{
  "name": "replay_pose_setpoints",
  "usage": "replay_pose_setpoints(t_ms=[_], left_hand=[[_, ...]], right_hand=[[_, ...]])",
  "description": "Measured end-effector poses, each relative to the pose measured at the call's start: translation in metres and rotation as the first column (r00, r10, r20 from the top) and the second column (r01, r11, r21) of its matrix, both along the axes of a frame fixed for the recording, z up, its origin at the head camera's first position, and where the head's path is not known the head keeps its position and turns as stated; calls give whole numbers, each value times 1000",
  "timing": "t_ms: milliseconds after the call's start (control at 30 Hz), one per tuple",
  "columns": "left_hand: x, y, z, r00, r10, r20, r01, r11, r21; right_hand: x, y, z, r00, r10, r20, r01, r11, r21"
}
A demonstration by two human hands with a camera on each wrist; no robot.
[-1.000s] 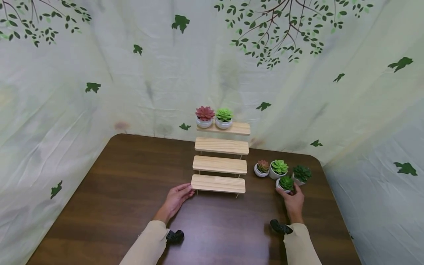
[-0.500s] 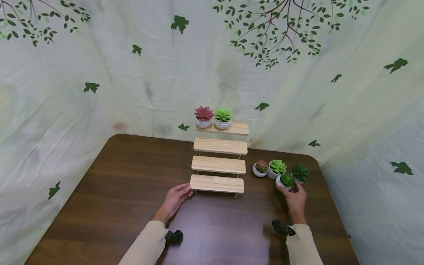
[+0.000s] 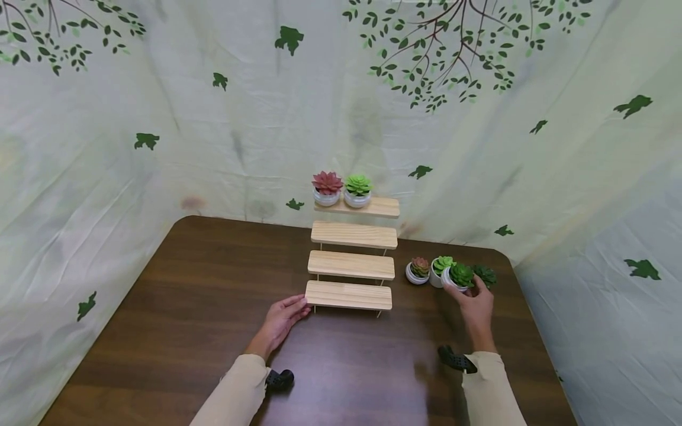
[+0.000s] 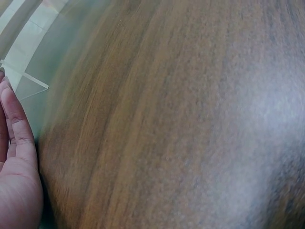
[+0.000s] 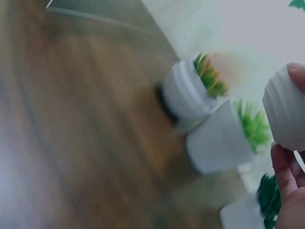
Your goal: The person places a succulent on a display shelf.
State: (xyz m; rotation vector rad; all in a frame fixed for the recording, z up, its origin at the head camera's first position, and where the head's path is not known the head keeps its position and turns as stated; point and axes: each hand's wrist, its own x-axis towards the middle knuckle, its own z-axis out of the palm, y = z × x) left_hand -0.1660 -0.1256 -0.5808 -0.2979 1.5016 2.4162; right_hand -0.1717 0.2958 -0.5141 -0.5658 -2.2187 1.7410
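In the head view, my right hand point(image 3: 476, 310) holds a small white ribbed pot with a green succulent point(image 3: 460, 275) between thumb and fingers. The right wrist view shows this white pot point(image 5: 286, 112) raised off the table. Behind it stand a reddish-brown succulent point(image 3: 419, 268), a light green succulent point(image 3: 441, 265) and a partly hidden dark green succulent point(image 3: 486, 276). My left hand point(image 3: 282, 322) grips the left end of the lowest step of a four-tier wooden display stand point(image 3: 348, 295); its fingertips are partly hidden. On the top step sit a red succulent point(image 3: 327, 188) and a bright green succulent point(image 3: 357, 190).
The stand rests on a brown wooden table point(image 3: 213, 284), near its back edge. A pale fabric backdrop point(image 3: 240, 148) printed with leaves hangs behind and beside the table. A black wrist camera point(image 3: 280, 380) sits at the left cuff.
My right hand has lifted the green succulent pot off the table and moved it slightly away from me, now partly in front of the other pots. My left hand stays on the stand.
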Motion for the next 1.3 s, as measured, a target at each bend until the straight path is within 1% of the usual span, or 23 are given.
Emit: replay_pose_setpoints(t_ms=[167, 333, 500, 700, 800, 900, 1100, 1167, 1300], left_hand=[[-1, 2, 1, 1000, 4, 1, -4, 1000, -24], [-1, 1, 1, 1000, 6, 6, -6, 999, -31], [-1, 1, -1, 1000, 8, 0, -8, 1000, -25], [0, 0, -1, 1000, 17, 8, -17, 1000, -17], [0, 0, 0, 1000, 18, 13, -18, 1000, -18], [0, 0, 0, 1000, 13, 11, -13, 1000, -18], [-1, 0, 0, 1000, 9, 5, -9, 1000, -14], [0, 0, 0, 1000, 12, 6, -12, 1000, -7], [0, 1, 0, 1000, 21, 7, -21, 1000, -3]], right_hand=[[-11, -8, 22, 998, 24, -54, -25, 1000, -11], [-24, -16, 39, 993, 64, -94, -65, 998, -3], [-38, -30, 54, 982, 122, -141, -123, 992, 3], [-54, -46, 69, 968, 185, -167, -189, 982, -8], [-61, -56, 77, 961, 208, -179, -216, 976, -22], [-68, -64, 84, 954, 229, -192, -237, 971, -16], [-81, -75, 99, 947, 260, -190, -257, 966, 40], [-85, -78, 103, 945, 263, -194, -261, 965, 37], [-92, -83, 111, 934, 281, -223, -283, 959, 21]])
